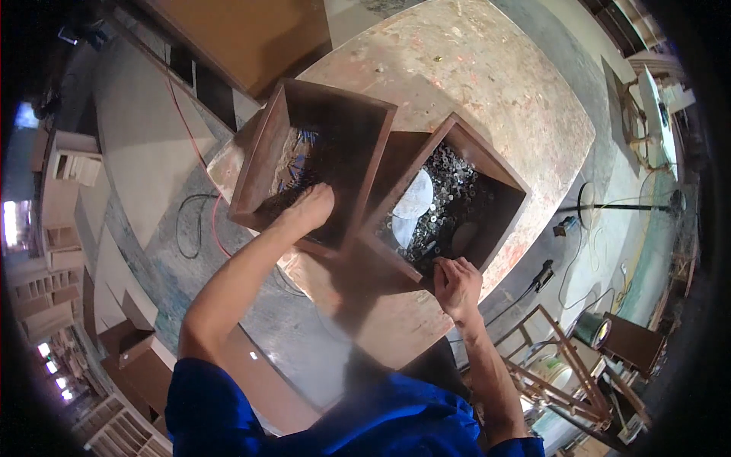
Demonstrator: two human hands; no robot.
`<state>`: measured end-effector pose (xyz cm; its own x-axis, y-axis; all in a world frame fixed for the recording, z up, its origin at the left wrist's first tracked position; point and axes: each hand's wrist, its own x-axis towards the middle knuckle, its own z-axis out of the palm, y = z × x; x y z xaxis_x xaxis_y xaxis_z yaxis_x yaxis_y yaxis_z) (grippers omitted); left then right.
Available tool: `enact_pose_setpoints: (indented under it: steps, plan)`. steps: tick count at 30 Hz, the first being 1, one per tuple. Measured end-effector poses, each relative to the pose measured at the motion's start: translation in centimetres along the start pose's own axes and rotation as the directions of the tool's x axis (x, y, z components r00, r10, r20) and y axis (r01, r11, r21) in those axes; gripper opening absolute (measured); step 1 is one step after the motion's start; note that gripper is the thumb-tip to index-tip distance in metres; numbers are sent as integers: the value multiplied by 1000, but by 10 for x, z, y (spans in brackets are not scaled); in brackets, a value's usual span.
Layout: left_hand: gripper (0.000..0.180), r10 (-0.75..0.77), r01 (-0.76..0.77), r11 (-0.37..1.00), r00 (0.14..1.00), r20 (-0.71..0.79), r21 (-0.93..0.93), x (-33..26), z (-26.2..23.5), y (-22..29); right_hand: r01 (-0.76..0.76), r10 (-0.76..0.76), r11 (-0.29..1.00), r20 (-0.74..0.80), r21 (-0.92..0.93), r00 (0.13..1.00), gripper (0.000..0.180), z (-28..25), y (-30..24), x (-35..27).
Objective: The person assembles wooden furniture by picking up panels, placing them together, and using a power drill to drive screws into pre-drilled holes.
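Observation:
Two brown wooden boxes lie side by side on a worn, paint-spotted table. My left hand (314,206) reaches down into the left box (245,177), over a dark heap of small hardware with long thin screws (298,156) at its far side. The back of that hand shows, but its fingers are hidden. At the near edge of the right box (487,146), my right hand (458,289) has its fingers curled over the rim. Inside that box are many small metal washers and nuts (445,186), and pale round discs (413,196) lie against its left wall.
The table (525,84) extends beyond the boxes. A large brown panel (244,38) stands at the far left. Red hose (185,114) and black cable run along the floor at left. A wooden frame (560,358) and a bucket (552,372) stand at the lower right.

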<state>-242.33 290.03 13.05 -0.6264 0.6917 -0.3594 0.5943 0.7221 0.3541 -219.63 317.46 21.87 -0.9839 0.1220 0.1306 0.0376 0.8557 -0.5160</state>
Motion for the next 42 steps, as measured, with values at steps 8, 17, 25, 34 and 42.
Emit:
enact_pose_setpoints:
  steps: [8,17,25,34,42]
  plan:
    - [12,-45,196,-67,979,199,-978,-5,-52,-14,-36,36,999,-5,-10,999,11,-2,2,-6]
    - [13,0,89,-611,994,113,-787,-25,-88,-12,-24,25,1000,-40,8,999,8,1,1,-6]
    - [16,-208,-127,-284,976,-68,-950,-13,-55,-2,25,-27,1000,-109,-18,994,3,-3,10,-11]
    - [27,-539,-146,-12,834,-116,-989,-27,-84,63,49,-50,999,-80,-16,996,10,0,13,-16]
    - [32,-722,-638,-392,660,-209,-663,-195,-84,152,113,-119,982,-34,-150,992,13,-6,-7,-22]
